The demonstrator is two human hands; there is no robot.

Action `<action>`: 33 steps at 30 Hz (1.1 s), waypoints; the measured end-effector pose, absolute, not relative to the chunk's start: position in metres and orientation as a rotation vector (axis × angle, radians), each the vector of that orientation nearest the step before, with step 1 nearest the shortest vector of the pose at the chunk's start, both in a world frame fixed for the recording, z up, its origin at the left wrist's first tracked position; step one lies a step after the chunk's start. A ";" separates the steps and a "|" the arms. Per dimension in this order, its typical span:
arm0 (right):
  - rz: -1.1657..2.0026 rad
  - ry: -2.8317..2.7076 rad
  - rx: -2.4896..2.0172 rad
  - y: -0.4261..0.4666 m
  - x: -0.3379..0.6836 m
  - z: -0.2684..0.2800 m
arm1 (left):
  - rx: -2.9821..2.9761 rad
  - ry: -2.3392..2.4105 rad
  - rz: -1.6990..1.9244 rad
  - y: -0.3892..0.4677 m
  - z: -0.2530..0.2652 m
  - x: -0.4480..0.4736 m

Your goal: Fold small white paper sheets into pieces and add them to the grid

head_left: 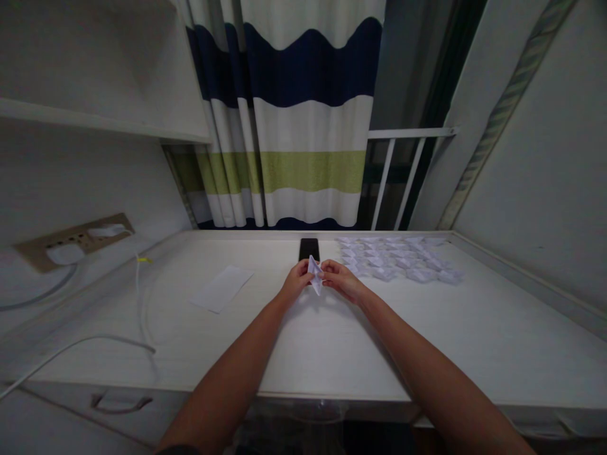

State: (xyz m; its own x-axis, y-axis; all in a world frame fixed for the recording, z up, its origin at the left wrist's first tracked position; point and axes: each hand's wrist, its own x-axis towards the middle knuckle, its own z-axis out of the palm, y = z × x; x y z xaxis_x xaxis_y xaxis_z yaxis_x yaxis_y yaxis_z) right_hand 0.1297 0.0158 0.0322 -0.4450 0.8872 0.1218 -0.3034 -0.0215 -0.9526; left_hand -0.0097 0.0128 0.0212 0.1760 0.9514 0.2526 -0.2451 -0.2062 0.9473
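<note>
A small folded white paper piece (314, 275), pointed at top and bottom, is held up between my two hands over the middle of the desk. My left hand (298, 278) pinches its left side with closed fingers. From the right, my right hand (342, 280) grips the other side between thumb and fingers. Just behind the hands a black phone (309, 248) lies flat, its near end partly covered by them. Several folded white paper pieces (379, 260) are laid out in rows at the back right. To the left lies a flat sheet of white paper (222, 288).
The white desk (465, 341) has drawers below its front edge. White cables (85, 341) run over its left side, near a wall socket strip (76, 241) with plugs in it. A striped curtain (313, 139) hangs behind, and a shelf (104, 123) juts out at upper left.
</note>
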 end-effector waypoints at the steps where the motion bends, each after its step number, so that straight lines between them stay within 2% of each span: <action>1: 1.655 -1.315 -0.662 0.016 0.130 0.032 | 1.298 0.766 1.308 0.013 0.021 -0.010; 9: 1.772 -1.254 -0.578 0.019 0.132 0.029 | 1.319 0.766 1.279 0.014 0.019 -0.009; 33: 1.764 -1.226 -0.536 0.017 0.133 0.029 | 1.249 0.741 1.304 0.013 0.020 -0.011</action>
State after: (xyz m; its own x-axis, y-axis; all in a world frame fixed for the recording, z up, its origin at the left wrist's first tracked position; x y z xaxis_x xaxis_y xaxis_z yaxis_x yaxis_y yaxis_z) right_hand 0.1329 0.0170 0.0295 -0.5059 0.8519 0.1350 -0.4232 -0.1088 -0.8995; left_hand -0.0106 0.0126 0.0200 0.1897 0.9535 0.2341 -0.2866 -0.1742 0.9421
